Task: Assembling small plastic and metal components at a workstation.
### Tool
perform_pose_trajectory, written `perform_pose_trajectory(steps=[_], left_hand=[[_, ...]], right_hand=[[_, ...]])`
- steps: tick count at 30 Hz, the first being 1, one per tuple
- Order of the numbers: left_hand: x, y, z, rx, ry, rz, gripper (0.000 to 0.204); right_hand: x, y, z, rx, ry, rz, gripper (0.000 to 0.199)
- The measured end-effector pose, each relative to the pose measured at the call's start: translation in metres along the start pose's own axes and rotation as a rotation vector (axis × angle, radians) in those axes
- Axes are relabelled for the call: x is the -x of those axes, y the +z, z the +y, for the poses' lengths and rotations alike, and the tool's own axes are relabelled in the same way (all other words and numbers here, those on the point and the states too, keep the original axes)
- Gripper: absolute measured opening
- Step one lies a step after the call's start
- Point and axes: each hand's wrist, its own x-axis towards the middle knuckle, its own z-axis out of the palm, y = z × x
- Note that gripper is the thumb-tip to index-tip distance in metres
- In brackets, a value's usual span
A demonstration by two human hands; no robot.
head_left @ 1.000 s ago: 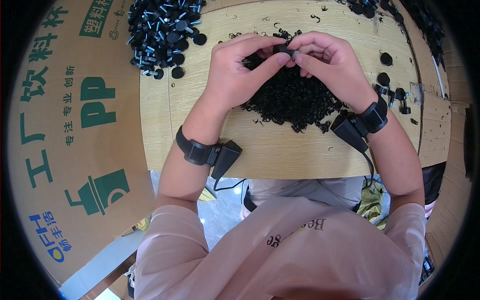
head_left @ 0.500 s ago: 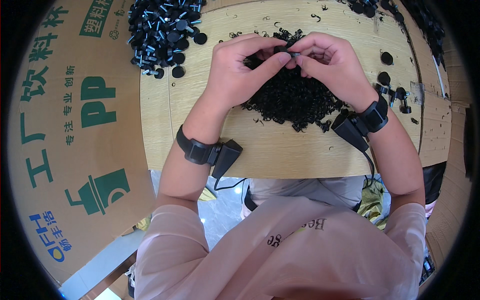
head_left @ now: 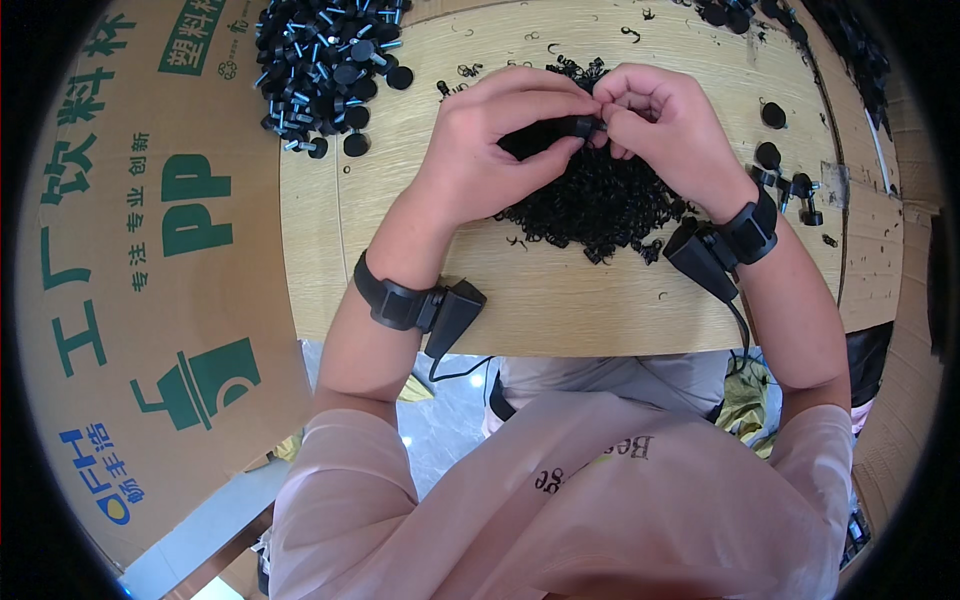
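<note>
Wood-grain counter [head_left: 560, 310]; black knob [head_left: 577, 126] pinched by left fingers [head_left: 545, 105], best kept steady; right fingers [head_left: 630, 128] bunched beside, hold unclear.

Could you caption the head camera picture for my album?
Left hand and right hand meet at a small black part over a heap of curly black pieces, black-headed screws piled far left.

Tabletop [head_left: 560, 310]: heap of small clips [head_left: 600, 200] mid-surface, taken as dial centre; left grip [head_left: 480, 145] at ten o'clock, right grip [head_left: 665, 125] at two, one knob [head_left: 578, 126] between them above the heap; screw pile [head_left: 345, 75] farther out at ten; loose screws [head_left: 768, 156] from two to three; far-side cluster [head_left: 738, 21] between one and two; cardboard panel [head_left: 100, 250] beside the tabletop at nine.
</note>
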Motion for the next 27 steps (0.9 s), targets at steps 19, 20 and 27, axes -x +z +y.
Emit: perform_pose_trajectory(steps=[19,20,27], left_hand=[[0.0022,-0.0003,-0.0041,0.014,-0.160,0.057,0.027],[0.0022,-0.0006,-0.0035,0.005,-0.176,0.040,0.027],[0.0011,-0.0010,0.0023,0.057,-0.147,0.020,0.032]], right_hand=[[-0.0009,0.0001,0.0042,-0.044,-0.016,-0.035,0.019],[-0.0012,-0.0010,0.0032,-0.044,-0.016,-0.034,0.019],[-0.0026,-0.0069,0.0064,-0.051,-0.033,-0.085,0.014]])
